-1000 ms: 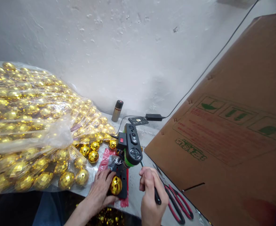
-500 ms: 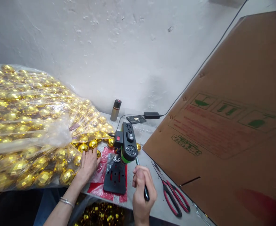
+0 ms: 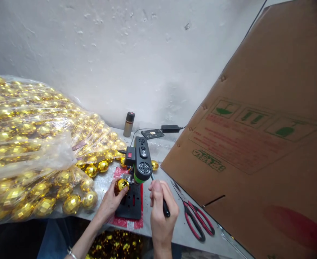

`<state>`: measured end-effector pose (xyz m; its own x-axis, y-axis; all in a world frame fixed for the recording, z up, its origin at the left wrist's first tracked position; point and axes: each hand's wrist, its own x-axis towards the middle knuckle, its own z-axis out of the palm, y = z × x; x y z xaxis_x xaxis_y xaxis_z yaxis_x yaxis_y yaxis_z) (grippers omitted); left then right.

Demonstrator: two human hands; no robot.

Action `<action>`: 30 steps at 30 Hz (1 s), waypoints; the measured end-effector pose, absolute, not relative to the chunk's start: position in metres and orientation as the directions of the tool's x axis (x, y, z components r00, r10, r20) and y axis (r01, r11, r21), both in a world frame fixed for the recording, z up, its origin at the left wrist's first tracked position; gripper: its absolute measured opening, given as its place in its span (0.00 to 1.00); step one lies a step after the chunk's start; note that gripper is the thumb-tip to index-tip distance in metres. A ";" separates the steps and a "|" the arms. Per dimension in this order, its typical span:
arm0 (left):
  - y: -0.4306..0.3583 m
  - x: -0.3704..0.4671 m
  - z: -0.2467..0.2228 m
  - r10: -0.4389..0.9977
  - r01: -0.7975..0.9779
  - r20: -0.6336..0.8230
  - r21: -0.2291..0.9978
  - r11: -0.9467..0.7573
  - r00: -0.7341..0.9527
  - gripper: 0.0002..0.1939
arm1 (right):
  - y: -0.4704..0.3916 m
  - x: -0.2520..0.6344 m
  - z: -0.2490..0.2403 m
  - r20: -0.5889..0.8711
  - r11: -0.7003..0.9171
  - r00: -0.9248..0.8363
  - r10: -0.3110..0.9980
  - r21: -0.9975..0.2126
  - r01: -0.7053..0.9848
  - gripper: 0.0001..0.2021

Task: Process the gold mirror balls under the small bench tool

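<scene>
The left hand (image 3: 111, 199) grips a ball (image 3: 123, 185) between thumb and fingers. The ball is shiny gold, its round surface broken into small flat mirror-like facets, with a dark spot, perhaps a hole, on the upper side. It sits over the left part of the black plate (image 3: 128, 210), just near and left of the drill's head; whether it touches the plate cannot be told. The right hand (image 3: 162, 210) is closed around the black-ended lever (image 3: 166, 209) on the drill's right side.

The drill (image 3: 143, 158) has a long black top with two round vents, a green band beneath, and a box with a red switch (image 3: 130, 155) on its left. Its slotted plate lies on red plastic (image 3: 130, 225) at the near side of the desk (image 3: 182, 242).

Right of the right hand lie scissors (image 3: 199, 221) with red and black handles. Loose gold balls (image 3: 102, 166) rest left of the drill, beside a clear bag (image 3: 59, 145) bulging with more; another gold ball (image 3: 154, 165) lies to its right. More gold pieces (image 3: 115, 246) show below the near edge.

At the far side stand a bottle (image 3: 128, 125), then a phone (image 3: 152, 134) and a black adapter (image 3: 170, 128). A brown box (image 3: 250, 151) fills the right.
</scene>
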<state>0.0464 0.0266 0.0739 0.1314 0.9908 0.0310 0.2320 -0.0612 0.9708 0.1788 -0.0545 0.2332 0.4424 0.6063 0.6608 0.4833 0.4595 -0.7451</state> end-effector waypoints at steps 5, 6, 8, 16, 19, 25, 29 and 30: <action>0.016 0.054 0.070 0.978 0.392 0.104 0.904 -0.169 0.183 0.27 | -0.057 0.178 0.230 0.677 0.469 0.432 0.596 -0.730 0.497 0.18; 0.015 0.054 0.071 0.971 0.404 0.125 0.892 -0.201 0.206 0.26 | -0.057 0.178 0.229 0.675 0.467 0.432 0.597 -0.731 0.497 0.18; 0.012 0.054 0.072 0.957 0.412 0.157 0.877 -0.249 0.244 0.25 | -0.057 0.178 0.227 0.669 0.462 0.434 0.604 -0.737 0.493 0.17; 0.014 0.060 0.066 0.946 0.415 0.236 0.855 -0.311 0.224 0.24 | -0.059 0.178 0.223 0.661 0.458 0.432 0.614 -0.744 0.488 0.17; 0.015 0.062 0.064 0.935 0.385 0.251 0.860 -0.334 0.251 0.24 | -0.060 0.179 0.223 0.677 0.470 0.418 0.606 -0.729 0.499 0.16; 0.014 0.059 0.059 0.938 0.352 0.199 0.889 -0.295 0.282 0.26 | -0.062 0.179 0.220 0.688 0.483 0.409 0.599 -0.718 0.502 0.15; 0.014 0.059 0.057 0.938 0.347 0.188 0.893 -0.286 0.290 0.27 | -0.062 0.180 0.203 0.711 0.499 0.391 0.584 -0.695 0.518 0.14; 0.014 0.059 0.056 0.939 0.348 0.186 0.894 -0.283 0.289 0.27 | -0.062 0.181 0.196 0.726 0.508 0.384 0.571 -0.680 0.529 0.14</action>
<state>0.0594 0.0141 0.0565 0.2885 0.9393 0.1855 0.3479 -0.2834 0.8937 0.1806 -0.0615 0.1957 0.3843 0.5707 0.7257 0.5288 0.5083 -0.6797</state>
